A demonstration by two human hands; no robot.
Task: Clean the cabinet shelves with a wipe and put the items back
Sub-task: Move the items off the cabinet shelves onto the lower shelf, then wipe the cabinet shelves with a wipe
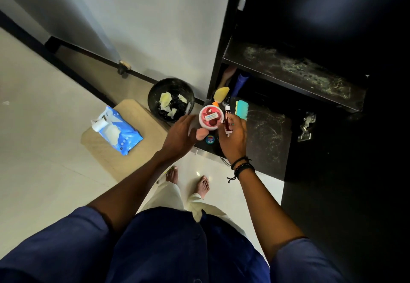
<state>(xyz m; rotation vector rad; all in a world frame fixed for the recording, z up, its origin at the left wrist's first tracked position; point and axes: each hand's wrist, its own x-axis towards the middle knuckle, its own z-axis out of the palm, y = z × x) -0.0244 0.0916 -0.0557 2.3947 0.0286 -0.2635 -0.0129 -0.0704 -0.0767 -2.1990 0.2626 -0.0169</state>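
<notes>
Your blue shirt [177, 249] filled the bottom of the view, with both forearms reaching forward to the cabinet. At far left a blue pack of wipes [121, 130] lay on a beige mat [135, 110] on the floor, one white wipe sticking out of its opening. Just right of the mat stood a black bin [155, 91] with crumpled wipes inside. Your left hand [180, 137] was curled round the left side of a round jar [211, 117] with a pink and red lid, held over the front left corner of the lower shelf [268, 131]. A pink sponge [200, 133] showed just below the jar. Your right hand [235, 140] pinched a small red bottle [227, 119] with a white cap, upright, touching the jar's right side. A teal brush [241, 108] sat just beyond that hand. Both the lower shelf and the upper shelf [295, 69] showed pale, dusty smears.
</notes>
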